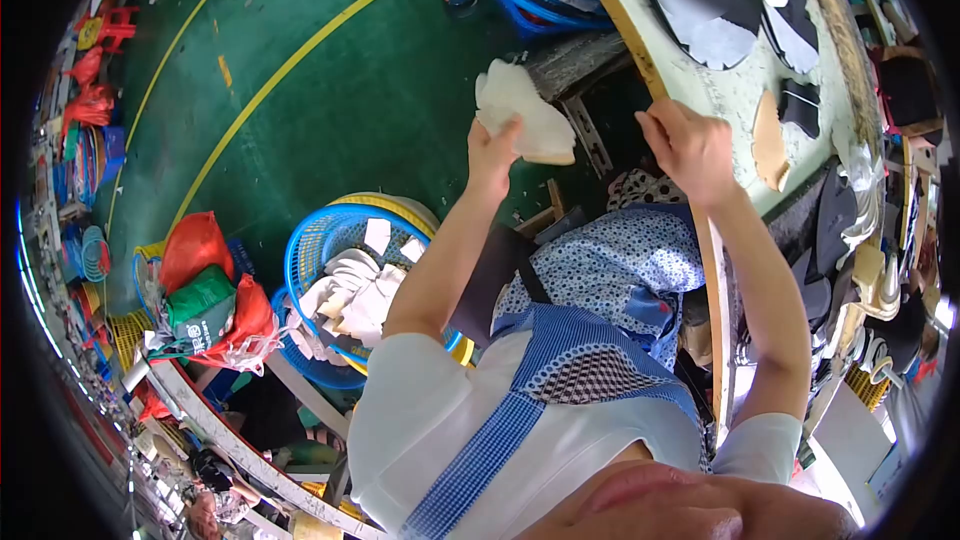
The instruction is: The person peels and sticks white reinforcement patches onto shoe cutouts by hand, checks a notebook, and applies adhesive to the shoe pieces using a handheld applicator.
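Observation:
My left hand (492, 158) grips a small stack of off-white, scallop-edged cut pieces (525, 112), thumb on top, held over the green floor left of the worktable. My right hand (692, 152) is closed with its fingers curled, above the near edge of the worktable (705, 95); whatever it may hold is hidden. On the table beyond it lie a tan cut piece (769, 143), a small black piece (800, 107) and larger black-and-white pieces (715, 35).
Left of my lap, a blue basket (292, 250) holds many pale cut pieces (350, 290). Another blue basket (500, 2) stands by the table's far end. Red and green bags (200, 290) sit at the left. Black and white parts crowd the right side.

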Available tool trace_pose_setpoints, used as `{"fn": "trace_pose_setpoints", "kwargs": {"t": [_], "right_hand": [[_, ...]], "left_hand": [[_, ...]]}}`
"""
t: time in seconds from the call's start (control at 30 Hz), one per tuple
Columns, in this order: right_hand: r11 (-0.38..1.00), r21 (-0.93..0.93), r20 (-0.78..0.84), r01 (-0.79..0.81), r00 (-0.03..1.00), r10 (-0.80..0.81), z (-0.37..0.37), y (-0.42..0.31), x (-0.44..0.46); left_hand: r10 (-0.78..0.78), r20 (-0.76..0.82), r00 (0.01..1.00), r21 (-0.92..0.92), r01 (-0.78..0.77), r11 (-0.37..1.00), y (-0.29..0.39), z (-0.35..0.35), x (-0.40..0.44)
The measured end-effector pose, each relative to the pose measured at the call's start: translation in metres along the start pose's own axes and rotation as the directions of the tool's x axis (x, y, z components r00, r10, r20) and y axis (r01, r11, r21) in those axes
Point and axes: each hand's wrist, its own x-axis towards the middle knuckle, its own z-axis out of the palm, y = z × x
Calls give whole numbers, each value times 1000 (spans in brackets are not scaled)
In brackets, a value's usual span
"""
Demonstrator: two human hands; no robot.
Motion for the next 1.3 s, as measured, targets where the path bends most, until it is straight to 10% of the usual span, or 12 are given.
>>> {"fn": "trace_pose_setpoints", "kwargs": {"t": [0.27,0.5,1.3], "right_hand": [[989,133,-37,68,997,-64,7,10,25],[983,166,40,75,996,-83,5,20,29],[835,538,107,-114,992,67,-7,34,30]], "left_hand": [[-18,-172,985,171,48,984,-87,-24,231],[20,-219,976,-67,-35,997,-157,-1,411],[168,-172,971,338,-103,936,-122,18,469]]}}
